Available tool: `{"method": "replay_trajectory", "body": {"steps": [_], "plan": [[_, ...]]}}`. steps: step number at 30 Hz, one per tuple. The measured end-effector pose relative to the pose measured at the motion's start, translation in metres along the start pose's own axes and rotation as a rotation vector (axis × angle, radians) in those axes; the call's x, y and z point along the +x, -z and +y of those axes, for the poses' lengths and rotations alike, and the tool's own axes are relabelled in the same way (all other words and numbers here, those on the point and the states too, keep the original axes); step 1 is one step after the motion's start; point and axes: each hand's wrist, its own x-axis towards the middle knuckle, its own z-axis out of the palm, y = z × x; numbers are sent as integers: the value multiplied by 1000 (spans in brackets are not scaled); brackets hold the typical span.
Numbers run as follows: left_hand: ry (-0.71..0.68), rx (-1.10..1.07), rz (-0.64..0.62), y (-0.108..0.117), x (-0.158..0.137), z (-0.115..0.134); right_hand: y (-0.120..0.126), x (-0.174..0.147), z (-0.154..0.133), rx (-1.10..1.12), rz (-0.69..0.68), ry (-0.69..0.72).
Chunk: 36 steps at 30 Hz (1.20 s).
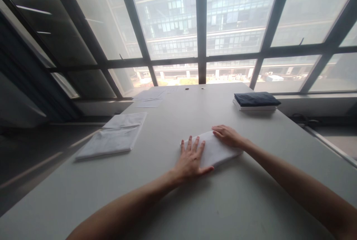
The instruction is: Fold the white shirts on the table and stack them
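Note:
A folded white cloth (216, 151) lies at an angle on the white table (167, 210), in front of me. My left hand (192, 161) rests flat on its left end with the fingers spread and the thumb stretched to the right. On the cloth's far right part lies my right hand (226, 136), palm down, its fingers stretched out toward the left. Both hands press on top of the cloth and cover parts of it. Whether the cloth is a garment cannot be made out.
A larger folded white cloth (111, 138) lies at the table's left edge. Sheets of paper (149, 98) are behind it. At the far right sits a folded dark blue cloth (256, 99) on top of folded white cloth (256, 108). Windows (170, 17) rise beyond the table.

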Motion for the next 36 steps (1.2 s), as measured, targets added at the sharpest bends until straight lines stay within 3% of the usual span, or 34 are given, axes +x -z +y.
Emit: {"method": "replay_trajectory", "body": {"steps": [3,6,10,13,17,21,24,30,36], "plan": [[-140,-12,-44,7,1,-1,0,-3,-8,-14,118,-140],[-188,-39,-129,22,5,-21,-2,-12,-12,57,202,-285],[-223,-124,-146,40,8,-42,4,-26,-4,238,142,-237],[-387,-139,-26,34,12,-24,5,-30,1,352,137,-154],[-543,-27,91,8,25,24,-3,-32,-1,432,197,-189],[-571,89,150,-4,38,45,-5,-40,0,458,206,-202],[-533,91,150,1,40,44,-5,-43,4,479,168,-205],[-388,79,148,-8,37,51,-15,-42,0,444,264,-235],[-428,134,128,-19,27,58,-6,-42,3,461,219,-204]]}}
